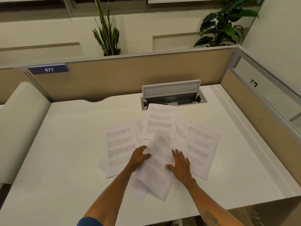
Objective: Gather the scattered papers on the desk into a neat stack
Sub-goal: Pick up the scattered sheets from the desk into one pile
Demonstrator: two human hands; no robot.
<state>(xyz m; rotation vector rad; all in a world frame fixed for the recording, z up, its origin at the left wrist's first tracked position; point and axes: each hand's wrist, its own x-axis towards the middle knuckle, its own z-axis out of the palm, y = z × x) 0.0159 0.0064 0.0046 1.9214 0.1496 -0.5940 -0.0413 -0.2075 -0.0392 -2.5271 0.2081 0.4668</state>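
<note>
As hands (141, 156) press papers (160, 168), sign (48, 69) "477"

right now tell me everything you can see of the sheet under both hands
The sheet is white paper printed with paragraphs of small black text, one passage in bold. It lies tilted on top of the other papers, its near corner over the bare desk. Its far left corner is curled up and blurred. The left hand pinches that lifted edge; the right hand lies flat on it, fingers spread. The text is too small to read.
</note>
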